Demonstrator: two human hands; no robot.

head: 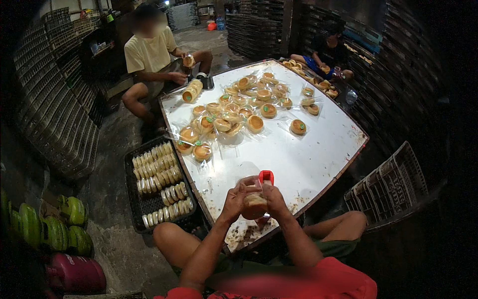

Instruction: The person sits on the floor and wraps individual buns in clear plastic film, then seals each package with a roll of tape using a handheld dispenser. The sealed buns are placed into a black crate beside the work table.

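Just above the near corner of the white-topped table, a round browned bun in a clear plastic bag (254, 209) is between my hands. My left hand (235, 201) grips its left side, fingers over the top of the bag. On the other side my right hand (275, 200) closes on the bag, thumb turned inward. A red tape dispenser (266, 177) stands right beyond my right fingers; whether they touch it cannot be told. Farther up the table lies a loose heap of bagged buns (231, 112), several with green stickers. One bagged bun (298, 127) sits apart to the right.
Left of the table (298, 157), a black crate (129, 179) holds rows of packed buns. A person (149, 56) handles a bun at the far left, beside a row of buns (192, 91). Another person (328, 52) sits far right. Crates (388, 183) and green gas cylinders (56, 231) flank me.
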